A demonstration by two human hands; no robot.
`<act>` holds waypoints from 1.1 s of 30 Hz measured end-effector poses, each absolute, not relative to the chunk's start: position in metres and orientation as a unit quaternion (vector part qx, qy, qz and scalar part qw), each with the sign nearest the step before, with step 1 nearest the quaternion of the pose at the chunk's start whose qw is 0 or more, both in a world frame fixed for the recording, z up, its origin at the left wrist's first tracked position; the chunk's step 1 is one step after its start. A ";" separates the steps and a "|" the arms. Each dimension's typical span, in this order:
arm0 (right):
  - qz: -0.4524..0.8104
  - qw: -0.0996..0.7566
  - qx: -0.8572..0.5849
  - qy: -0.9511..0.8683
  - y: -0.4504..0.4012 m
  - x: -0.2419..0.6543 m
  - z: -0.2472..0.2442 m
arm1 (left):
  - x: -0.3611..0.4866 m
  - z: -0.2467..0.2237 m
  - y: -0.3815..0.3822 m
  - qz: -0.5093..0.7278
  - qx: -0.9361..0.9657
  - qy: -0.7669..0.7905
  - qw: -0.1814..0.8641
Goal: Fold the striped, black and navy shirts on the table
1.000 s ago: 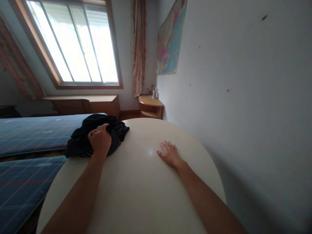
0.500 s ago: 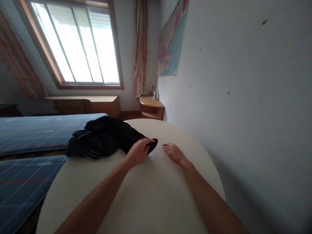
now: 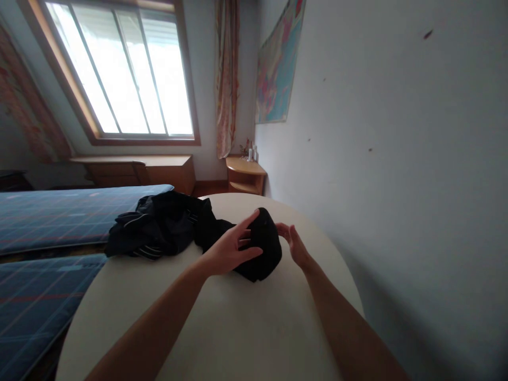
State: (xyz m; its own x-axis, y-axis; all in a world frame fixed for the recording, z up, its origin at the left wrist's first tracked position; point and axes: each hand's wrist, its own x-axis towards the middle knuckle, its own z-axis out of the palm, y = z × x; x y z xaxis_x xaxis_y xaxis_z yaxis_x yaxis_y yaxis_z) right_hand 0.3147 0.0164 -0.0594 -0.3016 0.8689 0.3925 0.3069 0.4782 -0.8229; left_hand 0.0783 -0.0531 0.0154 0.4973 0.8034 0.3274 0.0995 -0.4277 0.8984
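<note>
A black, cap-like piece of cloth [image 3: 266,243] stands tilted up over the round table, its rounded face toward me. My left hand [image 3: 232,246] grips it from the left, with the thumb across its front, a finger at its upper edge and the other fingers partly hidden. At its right edge is my right hand [image 3: 296,244], fingers curved and apart from the thumb; whether the fingertips touch the cloth I cannot tell. Left of it lies a crumpled dark garment [image 3: 159,225] with thin white stripes. Black cloth bridges the two, and I cannot tell whether they are joined.
The round white table [image 3: 246,328] stands close to the right-hand wall [image 3: 397,211]. Blue plaid mattresses [image 3: 47,217] flank it on the left. Behind are a wooden desk [image 3: 170,169] and a corner shelf [image 3: 246,166] with small items, under a window [image 3: 130,74].
The black cap-like cloth has been raised from lying flat and turned up, shifting right. My left hand has opened wider around it. My right hand has turned and moved slightly right, beside its edge.
</note>
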 end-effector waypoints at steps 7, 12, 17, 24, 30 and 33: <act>0.328 0.368 -0.358 -0.793 0.006 0.308 -0.050 | 0.053 -0.029 -0.019 0.292 0.809 0.474 0.190; 0.308 0.347 -0.389 -0.796 0.013 0.305 -0.059 | 0.047 -0.051 -0.012 0.145 0.787 0.585 0.134; 0.336 0.390 -0.422 -0.746 0.024 0.309 -0.066 | 0.057 -0.033 -0.027 0.080 0.795 0.595 0.083; 0.370 0.474 -0.443 -0.665 0.032 0.320 -0.069 | 0.079 -0.015 -0.048 -0.018 0.795 0.439 0.417; 0.332 0.505 -0.460 -0.650 0.035 0.322 -0.068 | 0.063 -0.003 -0.044 0.052 0.833 0.452 0.315; 0.328 0.488 -0.473 -0.656 0.036 0.322 -0.071 | 0.057 -0.003 -0.041 0.102 0.847 0.466 0.236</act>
